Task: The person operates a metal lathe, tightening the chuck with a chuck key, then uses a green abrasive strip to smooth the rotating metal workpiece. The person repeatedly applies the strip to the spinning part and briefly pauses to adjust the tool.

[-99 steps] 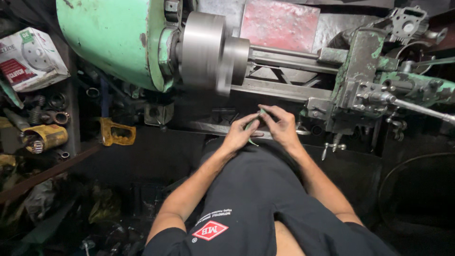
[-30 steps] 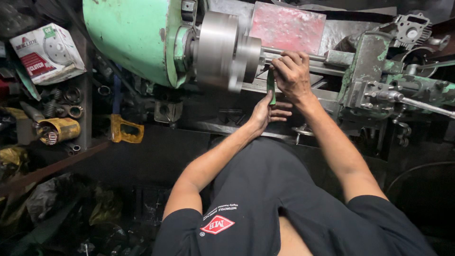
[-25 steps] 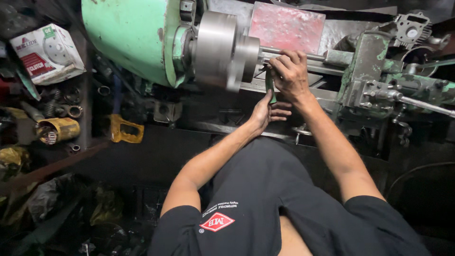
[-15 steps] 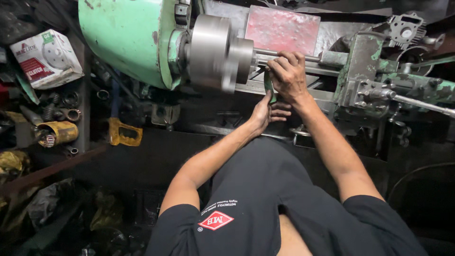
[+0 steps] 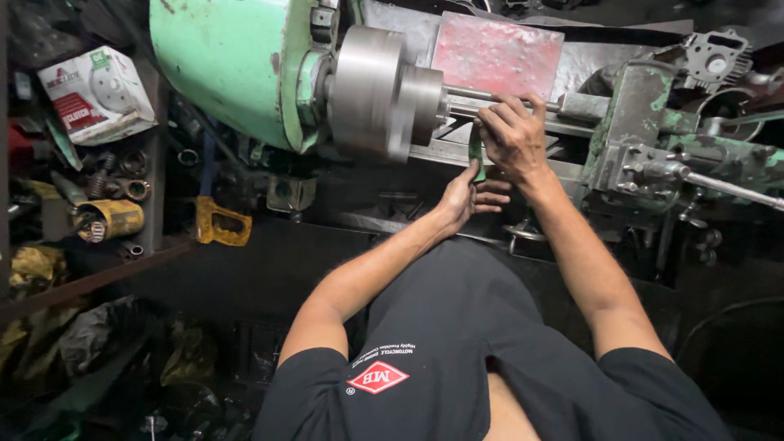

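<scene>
A narrow green strip [image 5: 476, 155] hangs over the steel rod [image 5: 469, 100] beside the chuck [image 5: 384, 90]. The right hand [image 5: 514, 135] pinches its top and the left hand [image 5: 469, 194] its lower end. Seconds ago both hands held it low at the lathe's edge.

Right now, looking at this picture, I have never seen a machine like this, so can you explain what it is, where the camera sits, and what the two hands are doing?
The camera is worn on the person's head and looks down over their chest and arms. In front stands an old green lathe, a machine that spins metal. Its round steel chuck clamps a thin rod that sticks out to the right. The right hand rests on the rod close to the chuck. The left hand is just below it, and its grip meets a narrow green strip that runs up toward the rod; I cannot tell what the strip is. Right of the hands is the tool carriage. On the shelf at the left lie a white box, a yellow can and metal rings.
</scene>
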